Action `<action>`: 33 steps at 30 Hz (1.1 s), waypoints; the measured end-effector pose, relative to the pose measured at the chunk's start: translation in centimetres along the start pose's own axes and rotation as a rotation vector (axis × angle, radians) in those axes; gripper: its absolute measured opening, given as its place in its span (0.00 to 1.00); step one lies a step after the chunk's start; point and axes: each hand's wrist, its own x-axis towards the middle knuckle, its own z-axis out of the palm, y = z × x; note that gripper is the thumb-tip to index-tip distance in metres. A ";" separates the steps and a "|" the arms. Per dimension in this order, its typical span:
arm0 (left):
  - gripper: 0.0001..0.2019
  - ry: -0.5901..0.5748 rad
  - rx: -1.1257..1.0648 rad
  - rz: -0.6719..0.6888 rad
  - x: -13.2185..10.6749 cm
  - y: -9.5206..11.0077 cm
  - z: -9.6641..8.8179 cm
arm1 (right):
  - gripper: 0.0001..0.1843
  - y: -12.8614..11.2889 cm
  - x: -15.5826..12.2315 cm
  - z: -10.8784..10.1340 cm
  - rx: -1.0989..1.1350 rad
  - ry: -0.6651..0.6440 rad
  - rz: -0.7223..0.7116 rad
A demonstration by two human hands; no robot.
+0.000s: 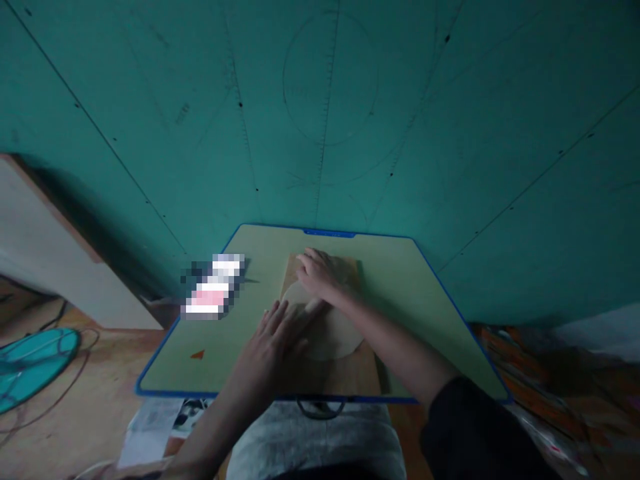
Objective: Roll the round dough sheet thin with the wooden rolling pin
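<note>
A flat, pale round of dough (340, 340) lies on a wooden board (350, 377). Across it, slantwise, runs what looks like a slim rolling pin (314, 308), its two ends hidden by my hands. My right hand (317, 272) is at the far end, its fingers bent over the pin. Nearer to me, my left hand (274, 339) rests with its palm over the near end and its fingers stretched out and apart, beside the dough's left edge.
The board sits on a light folding table (415, 300) with a blue rim, against a green wall (320, 133). A blurred-out phone-like object (213, 287) stands at the table's left. A small orange triangle (198, 355) marks the tabletop. A turquoise round seat (37, 363) stands at left.
</note>
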 end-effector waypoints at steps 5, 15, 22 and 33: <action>0.26 -0.075 0.023 0.015 0.1 -2.0 0.6 | 0.18 -1.5 2.9 1.0 0.002 0.004 -0.067; 0.48 -0.198 -0.153 0.116 -0.8 4.7 -1.1 | 0.26 1.8 -4.5 -0.9 -0.049 -0.130 -0.110; 0.46 -0.163 -0.220 0.222 -1.6 6.8 1.2 | 0.29 4.9 -11.6 -2.6 -0.085 -0.115 -0.088; 0.39 -0.115 0.000 0.152 -1.8 7.2 2.0 | 0.29 5.1 -12.1 -1.2 -0.013 -0.013 -0.109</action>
